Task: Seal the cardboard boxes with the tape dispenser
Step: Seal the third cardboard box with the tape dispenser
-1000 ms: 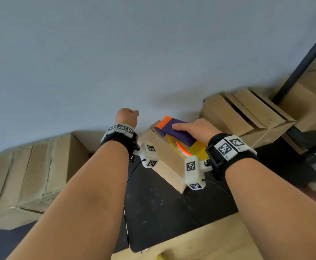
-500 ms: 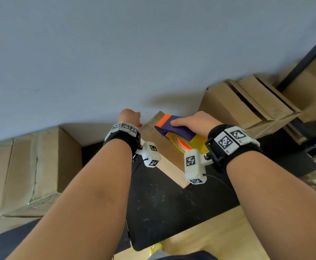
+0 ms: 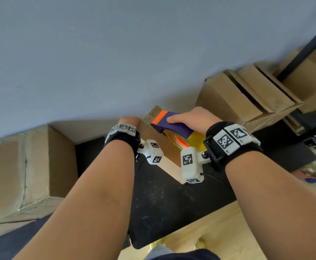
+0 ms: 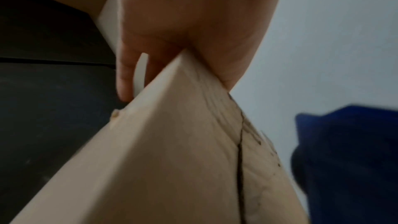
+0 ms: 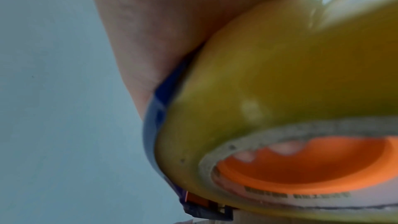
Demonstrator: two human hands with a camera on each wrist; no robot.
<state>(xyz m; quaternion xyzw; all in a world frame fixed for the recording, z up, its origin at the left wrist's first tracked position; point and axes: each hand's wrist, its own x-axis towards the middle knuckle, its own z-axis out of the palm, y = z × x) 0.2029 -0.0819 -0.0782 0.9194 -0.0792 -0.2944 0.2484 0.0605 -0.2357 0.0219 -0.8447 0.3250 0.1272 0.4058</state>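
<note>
A small cardboard box [image 3: 164, 152] stands on a black mat [image 3: 172, 199] by the grey wall. My left hand [image 3: 129, 121] grips its far left corner, thumb and fingers on either side of the edge; in the left wrist view that hand [image 4: 172, 40] straddles the box [image 4: 172, 159], whose top seam shows as a dark slit. My right hand [image 3: 192, 119] holds the purple and orange tape dispenser [image 3: 170, 124] on the box top. Its yellow tape roll [image 5: 269, 83] with an orange core fills the right wrist view, my palm wrapped over it.
A larger taped cardboard box [image 3: 22, 171] lies at the left. More boxes [image 3: 247, 96] with loose flaps are stacked at the right beside a dark post [image 3: 307, 45]. A pale wooden surface [image 3: 209, 231] lies near me.
The dispenser has travelled along the box top toward me in my right hand. My left hand has kept its hold on the far corner. The view has shifted a little.
</note>
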